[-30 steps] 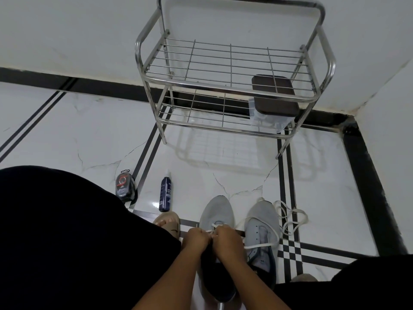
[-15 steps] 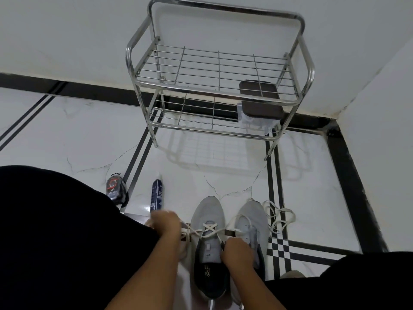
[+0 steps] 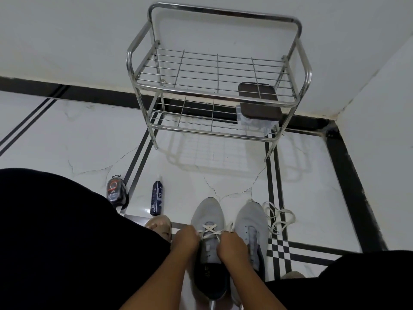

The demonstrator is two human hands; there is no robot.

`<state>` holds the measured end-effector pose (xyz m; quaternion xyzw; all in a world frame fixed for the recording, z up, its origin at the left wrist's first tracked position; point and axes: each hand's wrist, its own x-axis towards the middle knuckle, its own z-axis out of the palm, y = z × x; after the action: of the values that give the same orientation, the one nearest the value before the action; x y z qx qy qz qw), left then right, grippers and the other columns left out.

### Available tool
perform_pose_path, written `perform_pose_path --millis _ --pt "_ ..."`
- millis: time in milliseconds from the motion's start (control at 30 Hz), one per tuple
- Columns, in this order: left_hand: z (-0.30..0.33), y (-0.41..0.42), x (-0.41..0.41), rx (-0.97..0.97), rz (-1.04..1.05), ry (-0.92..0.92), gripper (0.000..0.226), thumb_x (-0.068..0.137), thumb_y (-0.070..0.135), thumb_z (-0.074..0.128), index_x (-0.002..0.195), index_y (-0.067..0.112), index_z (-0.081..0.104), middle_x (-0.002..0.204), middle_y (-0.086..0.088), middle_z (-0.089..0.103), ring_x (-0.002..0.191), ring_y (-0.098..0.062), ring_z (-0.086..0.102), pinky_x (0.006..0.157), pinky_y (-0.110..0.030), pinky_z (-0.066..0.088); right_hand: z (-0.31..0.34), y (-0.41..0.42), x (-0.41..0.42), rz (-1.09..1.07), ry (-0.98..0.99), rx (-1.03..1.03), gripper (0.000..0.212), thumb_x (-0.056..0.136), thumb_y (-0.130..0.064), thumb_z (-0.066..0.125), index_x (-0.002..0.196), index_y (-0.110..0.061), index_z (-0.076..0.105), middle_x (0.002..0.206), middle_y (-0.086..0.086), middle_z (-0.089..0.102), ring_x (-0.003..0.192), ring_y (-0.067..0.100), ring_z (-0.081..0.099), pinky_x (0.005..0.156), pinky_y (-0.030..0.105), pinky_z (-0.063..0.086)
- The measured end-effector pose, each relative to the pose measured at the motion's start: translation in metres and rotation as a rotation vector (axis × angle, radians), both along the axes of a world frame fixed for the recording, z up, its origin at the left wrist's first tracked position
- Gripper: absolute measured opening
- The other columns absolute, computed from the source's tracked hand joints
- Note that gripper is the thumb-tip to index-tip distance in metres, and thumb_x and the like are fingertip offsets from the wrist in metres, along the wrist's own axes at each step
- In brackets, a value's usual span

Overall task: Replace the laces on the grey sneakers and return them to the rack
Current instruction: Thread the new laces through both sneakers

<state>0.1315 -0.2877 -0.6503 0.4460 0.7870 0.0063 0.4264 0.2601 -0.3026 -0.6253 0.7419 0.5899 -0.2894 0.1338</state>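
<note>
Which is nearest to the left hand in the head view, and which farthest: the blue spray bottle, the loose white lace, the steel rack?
From the left hand:
1. Blue spray bottle, just beyond it, leftward.
2. Loose white lace, on the floor right of both sneakers.
3. Steel rack, far ahead by the wall.

print on the spray bottle and pouch is too blurred to read

Both my forearms come up from the bottom of the view, angled in toward each other, bare to the wrists. My left hand is knuckles-up with the fingers curled under, pinching something. My right hand is just beside it, same deal, fingers tucked and gripping. The two hands sit close together but not touching.
</note>
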Motion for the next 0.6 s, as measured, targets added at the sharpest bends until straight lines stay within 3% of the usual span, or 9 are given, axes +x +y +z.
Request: perform_pose_path --millis 100,133,167,233,267,333,400,500,600 --pt "0.004 0.034 -0.031 0.294 0.801 -0.066 0.031 0.097 0.011 0.045 0.121 -0.006 0.055 0.116 -0.022 0.061 0.108 -0.035 0.06 0.082 -0.034 0.048 -0.003 0.001 0.006 -0.027 0.025 -0.014 0.03 0.096 -0.016 0.041 0.118 -0.01 0.06 0.12 0.009 0.063 0.107 0.024 0.063 0.083 0.029 0.05" --pt "0.006 0.046 -0.046 0.306 0.981 -0.107 0.032 0.096 0.01 0.044 0.12 -0.009 0.055 0.112 -0.024 0.061 0.102 -0.036 0.062 0.083 -0.036 0.05 -0.004 0.002 0.007 -0.037 0.032 -0.025 0.029 0.096 -0.016 0.042 0.118 -0.011 0.061 0.12 0.008 0.063 0.106 0.023 0.063 0.081 0.028 0.05" --pt "0.015 0.055 -0.057 0.316 1.114 -0.22 0.036 0.095 0.013 0.044 0.121 -0.009 0.054 0.111 -0.025 0.061 0.094 -0.036 0.063 0.084 -0.04 0.053 -0.004 0.003 0.008 -0.041 0.035 -0.03 0.028 0.095 -0.015 0.044 0.117 -0.011 0.062 0.119 0.008 0.064 0.105 0.022 0.063 0.08 0.026 0.049" --pt "0.022 0.06 -0.062 0.371 1.169 -0.284 0.04 0.092 0.021 0.041 0.12 -0.004 0.051 0.109 -0.026 0.06 0.086 -0.037 0.063 0.081 -0.044 0.053 -0.005 0.004 0.009 -0.049 0.037 -0.038 0.027 0.095 -0.015 0.045 0.114 -0.011 0.063 0.118 0.007 0.064 0.104 0.021 0.064 0.077 0.025 0.049" --pt "0.028 0.062 -0.054 0.362 1.002 -0.191 0.037 0.093 0.024 0.043 0.119 -0.002 0.049 0.111 -0.025 0.06 0.092 -0.038 0.063 0.083 -0.043 0.049 -0.004 0.004 0.009 -0.049 0.038 -0.04 0.026 0.095 -0.015 0.045 0.112 -0.011 0.064 0.117 0.007 0.064 0.104 0.021 0.064 0.077 0.025 0.049" --pt "0.032 0.052 -0.03 0.27 0.344 -0.004 0.033 0.095 0.031 0.048 0.115 0.005 0.049 0.116 -0.019 0.061 0.105 -0.035 0.059 0.087 -0.037 0.045 -0.004 0.004 0.008 -0.042 0.04 -0.036 0.025 0.094 -0.014 0.045 0.11 -0.011 0.064 0.116 0.007 0.064 0.103 0.022 0.064 0.077 0.026 0.049" --pt "0.022 0.034 -0.01 0.091 -0.192 0.055 0.032 0.094 0.036 0.046 0.113 0.011 0.055 0.119 -0.013 0.062 0.109 -0.03 0.058 0.091 -0.033 0.046 -0.003 0.004 0.007 -0.037 0.039 -0.031 0.026 0.092 -0.013 0.046 0.111 -0.012 0.065 0.117 0.008 0.064 0.105 0.023 0.064 0.08 0.028 0.05" --pt "-0.002 0.013 -0.002 -0.118 -0.352 0.08 0.035 0.094 0.032 0.043 0.115 0.01 0.059 0.123 -0.013 0.06 0.113 -0.03 0.057 0.091 -0.032 0.045 -0.002 0.003 0.008 -0.041 0.037 -0.015 0.027 0.093 -0.013 0.044 0.112 -0.01 0.064 0.119 0.009 0.062 0.107 0.024 0.062 0.084 0.029 0.05" --pt "0.002 0.013 -0.008 -0.125 -0.235 0.09 0.034 0.094 0.023 0.041 0.119 0.009 0.059 0.126 -0.011 0.06 0.115 -0.03 0.057 0.091 -0.031 0.046 -0.004 0.002 0.009 -0.047 0.052 -0.01 0.026 0.095 -0.015 0.044 0.111 -0.008 0.063 0.118 0.009 0.062 0.105 0.023 0.062 0.08 0.027 0.049"
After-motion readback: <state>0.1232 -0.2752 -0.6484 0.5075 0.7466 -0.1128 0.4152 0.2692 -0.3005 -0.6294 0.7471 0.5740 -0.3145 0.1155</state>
